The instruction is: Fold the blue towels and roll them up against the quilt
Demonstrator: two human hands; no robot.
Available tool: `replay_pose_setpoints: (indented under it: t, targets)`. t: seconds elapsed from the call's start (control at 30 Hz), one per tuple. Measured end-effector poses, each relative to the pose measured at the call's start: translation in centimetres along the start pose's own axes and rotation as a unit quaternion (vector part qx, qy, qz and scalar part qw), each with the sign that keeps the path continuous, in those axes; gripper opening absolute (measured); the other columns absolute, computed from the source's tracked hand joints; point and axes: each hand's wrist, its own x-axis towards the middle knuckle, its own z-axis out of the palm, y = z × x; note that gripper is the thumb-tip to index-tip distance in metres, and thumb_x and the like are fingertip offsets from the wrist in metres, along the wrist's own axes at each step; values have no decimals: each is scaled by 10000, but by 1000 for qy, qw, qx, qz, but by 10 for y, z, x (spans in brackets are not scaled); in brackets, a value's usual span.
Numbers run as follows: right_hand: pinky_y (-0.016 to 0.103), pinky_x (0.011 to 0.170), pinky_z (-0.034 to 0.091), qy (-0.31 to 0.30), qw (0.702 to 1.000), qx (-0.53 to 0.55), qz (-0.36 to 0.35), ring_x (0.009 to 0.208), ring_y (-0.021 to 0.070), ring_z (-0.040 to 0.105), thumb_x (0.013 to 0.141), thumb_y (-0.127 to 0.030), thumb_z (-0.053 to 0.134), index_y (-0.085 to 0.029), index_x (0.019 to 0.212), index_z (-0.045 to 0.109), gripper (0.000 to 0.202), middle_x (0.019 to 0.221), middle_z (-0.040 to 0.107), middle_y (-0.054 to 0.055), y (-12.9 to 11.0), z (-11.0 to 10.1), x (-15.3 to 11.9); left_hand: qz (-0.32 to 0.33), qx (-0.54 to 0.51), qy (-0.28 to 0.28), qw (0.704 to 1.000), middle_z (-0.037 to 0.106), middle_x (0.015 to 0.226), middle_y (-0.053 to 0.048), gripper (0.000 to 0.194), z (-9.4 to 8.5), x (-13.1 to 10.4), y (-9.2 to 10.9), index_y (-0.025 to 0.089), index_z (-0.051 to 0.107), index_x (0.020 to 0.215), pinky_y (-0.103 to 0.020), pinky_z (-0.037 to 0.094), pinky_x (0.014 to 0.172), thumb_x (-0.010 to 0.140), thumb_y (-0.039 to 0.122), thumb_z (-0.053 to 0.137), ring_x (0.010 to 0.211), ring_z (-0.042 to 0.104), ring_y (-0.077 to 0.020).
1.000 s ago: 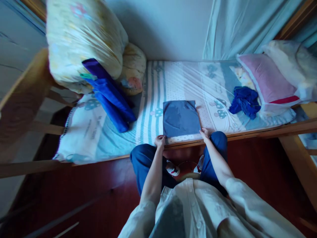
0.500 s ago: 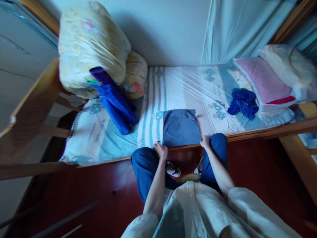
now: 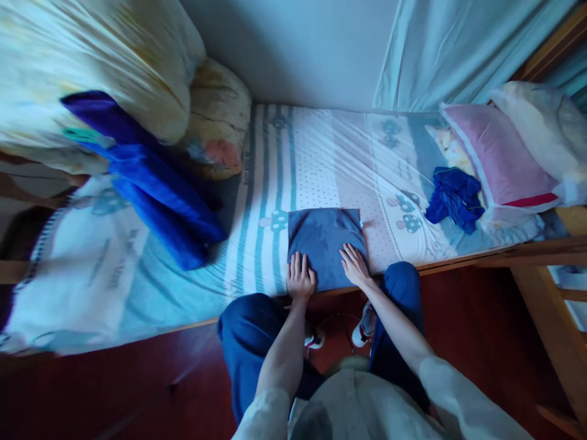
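Observation:
A square of grey-blue cloth lies flat at the front edge of the bed, a small white tag at its right side. On its lower left part rests my left hand, fingers stretched out and palm down. My right hand lies flat on the cloth's right part, fingers pointing up and to the left. Neither hand grips anything. Whether the cloth is folded in layers, I cannot tell.
The bed sheet has stripes and mushrooms. To the left, a bright blue garment leans on a yellow bundled quilt. Rightward lie a crumpled blue cloth and a pink pillow. A wooden bed rail runs along the front.
Both hands have left the cloth's lower corners and moved up and inward onto it, opening flat. The view has shifted, bringing the left-hand bedding closer.

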Motion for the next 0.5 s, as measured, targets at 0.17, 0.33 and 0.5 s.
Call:
replay_pose_setpoints:
  t: [0.17, 0.33, 0.5]
  targets:
    - [483, 1289, 260, -11, 999, -31, 18, 1524, 260, 376, 1051, -292, 420, -191, 1545, 489, 509, 1616, 446, 120, 21, -8, 65, -9, 2, -13, 1000, 393, 1637, -143, 705, 4, -6, -7, 145, 480, 1546, -510, 166, 1305, 856, 290, 461, 1557, 294, -301]
    - [523, 1298, 197, 44, 996, -62, 45, 1562, 250, 291, 1071, -355, 342, -164, 1575, 428, 546, 1635, 411, 135, 45, -16, 113, -22, -8, -30, 999, 358, 1656, -133, 744, 3, -8, -8, 133, 451, 1566, -515, 127, 1313, 836, 277, 477, 1568, 261, -318]
    - [535, 1295, 151, 49, 993, -79, 78, 1600, 212, 180, 1073, -386, 264, -121, 1601, 357, 598, 1693, 278, 161, 58, -16, 135, -20, 8, -35, 999, 377, 1647, -130, 741, 1, -7, -8, 130, 456, 1562, -505, 129, 1312, 837, 281, 473, 1568, 268, -305]
